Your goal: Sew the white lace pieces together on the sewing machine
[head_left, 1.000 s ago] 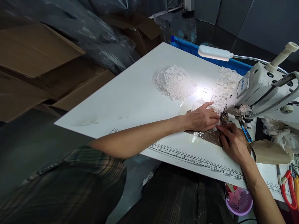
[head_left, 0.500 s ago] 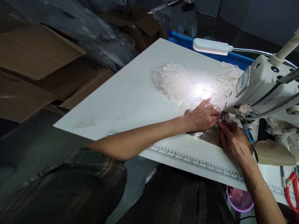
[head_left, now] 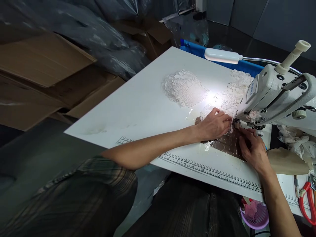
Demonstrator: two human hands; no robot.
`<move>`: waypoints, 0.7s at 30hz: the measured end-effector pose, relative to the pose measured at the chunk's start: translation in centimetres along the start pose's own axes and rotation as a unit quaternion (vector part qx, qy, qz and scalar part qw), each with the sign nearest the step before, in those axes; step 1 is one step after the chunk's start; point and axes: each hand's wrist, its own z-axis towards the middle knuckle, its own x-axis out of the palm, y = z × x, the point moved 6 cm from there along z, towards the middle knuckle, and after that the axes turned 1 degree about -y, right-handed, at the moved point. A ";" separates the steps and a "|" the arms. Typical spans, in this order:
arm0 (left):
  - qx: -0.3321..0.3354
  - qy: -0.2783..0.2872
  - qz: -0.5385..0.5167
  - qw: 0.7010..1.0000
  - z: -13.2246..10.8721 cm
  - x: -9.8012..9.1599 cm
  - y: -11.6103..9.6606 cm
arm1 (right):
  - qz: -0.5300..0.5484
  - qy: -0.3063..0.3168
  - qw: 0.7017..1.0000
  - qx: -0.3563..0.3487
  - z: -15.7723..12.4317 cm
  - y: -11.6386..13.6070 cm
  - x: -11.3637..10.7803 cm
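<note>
My left hand (head_left: 216, 124) is closed over the edge of white lace (head_left: 206, 111), just left of the presser foot of a white sewing machine (head_left: 261, 92). My right hand (head_left: 255, 149) is on the other side, its fingers curled in by the needle area. What those fingertips pinch, if anything, is hidden. Beneath both hands lies a shiny brown plate (head_left: 227, 144) on the white tabletop (head_left: 138, 112). More lace (head_left: 238, 89) is bunched behind the machine head, under bright light.
A pile of lace pieces (head_left: 184, 88) lies farther back on the table. A lamp (head_left: 222, 56) hangs over it. Red-handled scissors (head_left: 306, 204) and tan paper (head_left: 287, 161) are at right. A purple basket (head_left: 256, 223) stands below the edge; cardboard boxes (head_left: 44, 59) are at left.
My right hand has drawn a little to the right, away from my left hand, uncovering more brown plate. My left hand stays on the lace. The whole view has shifted slightly.
</note>
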 end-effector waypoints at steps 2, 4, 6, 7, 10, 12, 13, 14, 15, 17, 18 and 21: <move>0.011 -0.018 -0.010 1.000 0.1 -0.9 0.7 | -0.006 0.001 1.000 0.000 0.0 0.0 0.0; 0.037 -0.028 -0.018 0.999 0.1 -1.7 1.2 | -0.016 -0.001 1.000 0.004 0.0 0.1 0.0; 0.081 -0.025 -0.033 0.996 0.1 -2.0 1.3 | -0.023 -0.001 1.000 0.006 0.0 0.2 -0.1; 0.102 -0.020 -0.044 0.994 0.0 -1.9 1.1 | -0.024 0.001 1.000 0.007 0.1 0.2 -0.1; 0.128 0.012 -0.082 0.988 -0.1 -1.1 0.6 | -0.024 0.008 1.000 0.010 0.1 0.4 -0.2; 0.120 0.036 -0.108 0.986 0.0 -0.5 0.4 | -0.023 0.008 1.000 0.011 0.2 0.4 -0.3; 0.113 0.043 -0.118 0.986 0.0 -0.2 0.3 | -0.023 0.008 1.000 0.010 0.2 0.4 -0.3; 0.106 0.047 -0.127 0.985 0.1 0.0 0.3 | -0.023 0.008 1.000 0.008 0.3 0.4 -0.2; 0.099 0.050 -0.134 0.985 0.2 0.2 0.4 | -0.024 0.008 1.000 0.006 0.3 0.4 -0.2; 0.085 0.053 -0.148 0.984 0.3 0.4 0.6 | -0.027 0.009 1.000 0.000 0.3 0.4 -0.2; 0.077 0.054 -0.155 0.983 0.4 0.5 0.7 | -0.028 0.009 1.000 -0.003 0.3 0.3 -0.1; 0.045 0.043 -0.174 0.983 0.5 0.5 1.0 | -0.026 0.005 1.000 -0.011 0.2 0.2 0.0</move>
